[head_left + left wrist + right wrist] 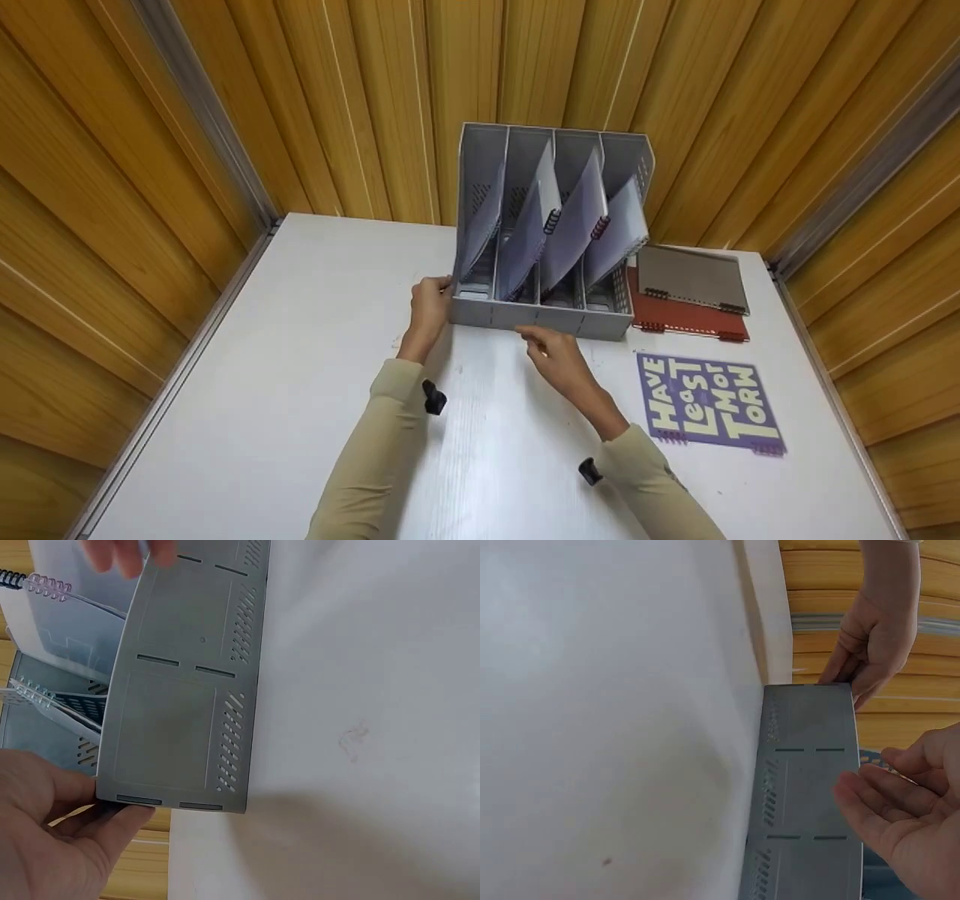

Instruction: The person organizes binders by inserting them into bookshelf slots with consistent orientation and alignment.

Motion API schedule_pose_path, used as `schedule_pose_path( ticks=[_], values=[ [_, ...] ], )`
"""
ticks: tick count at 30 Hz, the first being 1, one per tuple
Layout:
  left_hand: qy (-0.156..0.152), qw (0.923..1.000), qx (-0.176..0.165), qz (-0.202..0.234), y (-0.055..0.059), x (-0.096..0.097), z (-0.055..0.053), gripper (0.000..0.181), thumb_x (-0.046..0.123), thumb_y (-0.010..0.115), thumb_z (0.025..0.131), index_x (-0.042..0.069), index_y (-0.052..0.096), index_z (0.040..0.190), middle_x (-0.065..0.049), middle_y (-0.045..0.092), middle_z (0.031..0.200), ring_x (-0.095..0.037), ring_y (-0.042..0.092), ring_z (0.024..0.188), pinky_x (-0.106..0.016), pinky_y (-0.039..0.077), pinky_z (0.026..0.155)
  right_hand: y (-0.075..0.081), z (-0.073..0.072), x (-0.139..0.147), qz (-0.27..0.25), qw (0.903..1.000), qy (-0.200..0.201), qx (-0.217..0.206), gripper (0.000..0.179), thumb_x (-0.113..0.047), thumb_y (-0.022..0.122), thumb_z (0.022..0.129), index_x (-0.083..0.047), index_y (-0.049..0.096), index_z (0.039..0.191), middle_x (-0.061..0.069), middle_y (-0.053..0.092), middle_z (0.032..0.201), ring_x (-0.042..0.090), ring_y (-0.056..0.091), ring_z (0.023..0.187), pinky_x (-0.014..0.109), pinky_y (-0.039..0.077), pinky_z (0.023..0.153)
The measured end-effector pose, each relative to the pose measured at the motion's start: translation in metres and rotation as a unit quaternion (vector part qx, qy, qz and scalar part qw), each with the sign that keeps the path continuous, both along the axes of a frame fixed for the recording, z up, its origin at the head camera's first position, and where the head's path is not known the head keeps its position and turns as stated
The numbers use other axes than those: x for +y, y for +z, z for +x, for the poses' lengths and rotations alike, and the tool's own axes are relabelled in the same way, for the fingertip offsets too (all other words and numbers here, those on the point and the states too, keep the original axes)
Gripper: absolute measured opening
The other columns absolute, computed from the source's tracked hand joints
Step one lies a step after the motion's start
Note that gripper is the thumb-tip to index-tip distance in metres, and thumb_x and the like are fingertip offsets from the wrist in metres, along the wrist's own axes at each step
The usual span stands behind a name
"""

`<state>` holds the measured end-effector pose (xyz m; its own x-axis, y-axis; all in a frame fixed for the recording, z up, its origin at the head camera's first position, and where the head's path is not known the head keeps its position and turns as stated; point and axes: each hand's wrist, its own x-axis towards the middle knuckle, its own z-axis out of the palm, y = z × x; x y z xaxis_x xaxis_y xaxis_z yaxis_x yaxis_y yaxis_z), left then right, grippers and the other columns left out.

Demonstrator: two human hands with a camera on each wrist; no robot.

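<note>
A grey file organizer (544, 319) with upright dividers stands toward the back of the table, several spiral notebooks (574, 217) leaning in its slots. My left hand (430, 311) grips its front left corner. In the left wrist view, the thumb and fingers of that left hand (60, 832) close round the organizer's end (169, 739). Just before the middle of the front panel is my right hand (556, 360). Seen from the right wrist, the right hand (911, 802) is palm up with loosely bent fingers, holding nothing, fingertips close by the panel's edge (810, 787).
Right of the organizer, a grey-brown spiral notebook (694, 276) lies overlapping a red one (690, 316). Nearer the front lies a purple notebook (709, 401) with large pale lettering. Wood-patterned panels (375, 112) rise behind and on both sides of the white table (262, 375).
</note>
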<state>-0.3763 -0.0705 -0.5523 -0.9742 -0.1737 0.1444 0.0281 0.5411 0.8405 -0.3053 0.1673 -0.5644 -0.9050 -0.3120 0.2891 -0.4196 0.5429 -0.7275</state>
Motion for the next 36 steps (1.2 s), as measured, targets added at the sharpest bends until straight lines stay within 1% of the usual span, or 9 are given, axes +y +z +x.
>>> schedule_pose_path(
  ticks=[8,14,17,20,23,25,30,32,36],
  values=[
    [-0.046,0.9979,0.035,-0.03,0.008,0.023,0.04,0.049,-0.001,0.063,0.096,-0.009,0.05,0.143,-0.03,0.043,0.152,-0.042,0.036,0.145,-0.047,0.036,0.115,-0.019,0.035,0.078,0.033,0.9964,-0.07,-0.035,0.031,0.007,0.061,0.095,-0.002,0.072,0.122,0.017,0.072,0.119,0.033,0.069,0.111,0.044,0.057,0.092],
    [-0.098,0.9946,0.032,0.008,0.016,0.044,0.063,0.049,-0.005,0.062,0.094,-0.006,0.052,0.142,-0.025,0.051,0.147,-0.039,0.053,0.133,-0.044,0.043,0.112,-0.009,0.052,0.15,0.148,0.9849,-0.072,-0.055,0.038,0.002,0.065,0.095,0.0,0.064,0.133,0.025,0.058,0.14,0.046,0.057,0.125,0.056,0.049,0.1],
    [-0.138,0.9903,0.009,0.007,0.012,0.059,0.073,0.047,-0.001,0.061,0.096,-0.006,0.052,0.142,-0.023,0.055,0.144,-0.037,0.057,0.129,-0.043,0.045,0.11,-0.003,0.062,0.184,0.195,0.9762,-0.073,-0.061,0.044,-0.002,0.067,0.094,0.001,0.06,0.137,0.027,0.049,0.148,0.051,0.048,0.131,0.06,0.044,0.104],
    [-0.2,0.9794,-0.023,0.01,0.004,0.078,0.083,0.045,0.002,0.059,0.098,-0.005,0.052,0.142,-0.022,0.057,0.143,-0.034,0.054,0.133,-0.041,0.044,0.111,-0.001,0.073,0.214,0.225,0.9686,-0.08,-0.069,0.05,-0.004,0.072,0.091,0.003,0.058,0.138,0.03,0.044,0.15,0.055,0.041,0.134,0.066,0.04,0.105],
    [-0.257,0.9619,-0.073,0.059,-0.006,0.094,0.091,0.042,0.006,0.058,0.101,-0.004,0.053,0.141,-0.02,0.059,0.14,-0.033,0.059,0.128,-0.037,0.05,0.104,-0.003,0.083,0.237,0.244,0.9626,-0.078,-0.087,0.056,-0.007,0.077,0.088,0.005,0.056,0.139,0.033,0.041,0.15,0.058,0.034,0.136,0.07,0.033,0.107],
    [-0.277,0.9451,-0.118,0.128,-0.012,0.102,0.096,0.04,0.006,0.057,0.102,-0.007,0.053,0.14,-0.022,0.061,0.137,-0.033,0.062,0.123,-0.036,0.053,0.1,-0.007,0.087,0.248,0.255,0.9584,-0.07,-0.108,0.062,-0.011,0.079,0.086,0.007,0.054,0.14,0.035,0.039,0.15,0.061,0.03,0.136,0.072,0.03,0.107],
    [-0.285,0.8822,-0.233,0.294,-0.023,0.118,0.105,0.039,0.003,0.052,0.102,-0.014,0.051,0.138,-0.025,0.064,0.128,-0.034,0.066,0.116,-0.039,0.055,0.097,-0.015,0.093,0.263,0.259,0.9411,-0.072,-0.205,0.085,-0.029,0.082,0.085,0.01,0.041,0.147,0.041,0.025,0.154,0.065,0.016,0.139,0.077,0.021,0.108],
    [-0.286,0.8593,-0.269,0.328,-0.027,0.125,0.109,0.039,0.004,0.053,0.102,-0.015,0.051,0.136,-0.024,0.066,0.126,-0.035,0.067,0.115,-0.041,0.054,0.099,-0.017,0.093,0.263,0.259,0.9337,-0.076,-0.235,0.089,-0.034,0.081,0.085,0.011,0.038,0.149,0.041,0.021,0.154,0.065,0.015,0.139,0.077,0.021,0.108],
    [-0.281,0.8255,-0.32,0.371,-0.034,0.134,0.117,0.038,0.003,0.056,0.099,-0.016,0.055,0.131,-0.026,0.068,0.121,-0.037,0.067,0.114,-0.043,0.054,0.098,-0.018,0.091,0.251,0.265,0.9256,-0.087,-0.256,0.088,-0.032,0.078,0.089,0.011,0.033,0.151,0.042,0.022,0.154,0.063,0.02,0.139,0.073,0.025,0.109]
  ],
)
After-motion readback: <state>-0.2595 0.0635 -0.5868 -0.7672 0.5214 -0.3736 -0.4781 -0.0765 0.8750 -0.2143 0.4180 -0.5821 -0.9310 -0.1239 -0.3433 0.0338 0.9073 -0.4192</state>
